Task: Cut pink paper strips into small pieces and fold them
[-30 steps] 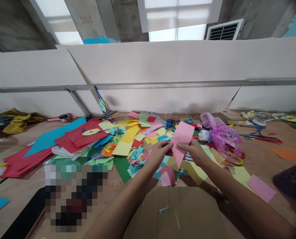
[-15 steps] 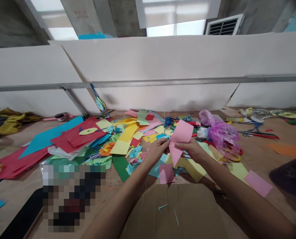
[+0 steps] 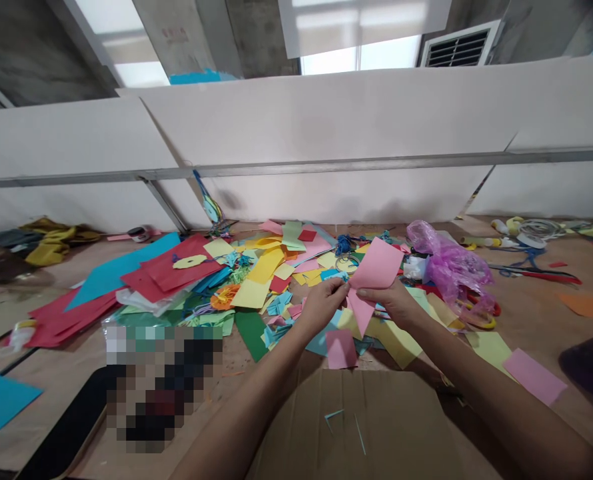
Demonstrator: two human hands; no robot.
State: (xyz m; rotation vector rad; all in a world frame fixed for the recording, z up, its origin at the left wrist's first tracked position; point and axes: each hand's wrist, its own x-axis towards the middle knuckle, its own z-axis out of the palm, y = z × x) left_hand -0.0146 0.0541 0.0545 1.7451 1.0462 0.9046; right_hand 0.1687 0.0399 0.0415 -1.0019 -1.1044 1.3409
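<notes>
Between my two hands is a sheet of pink paper (image 3: 378,262), creased across its middle, with its lower part narrowing to a point. My left hand (image 3: 328,303) pinches the left edge at the crease. On the other side my right hand (image 3: 389,301) grips it, thumb lying over the front and the fingers behind. Below the hands a smaller pink paper square (image 3: 341,349) lies on the table. A brown cardboard sheet (image 3: 386,420) lies nearest me, with thin pale paper slivers on it.
Coloured paper scraps cover the middle of the table, with red paper sheets (image 3: 176,270) to the left. A purple plastic bag (image 3: 454,267) sits right of my hands, near red-handled scissors (image 3: 551,273). A white panel (image 3: 326,127) stands behind. Part of the left side is pixelated.
The whole scene has shifted slightly to the right in view as the camera turned. Both hands keep the same hold on the pink paper, whose upper part leans a little more to the right.
</notes>
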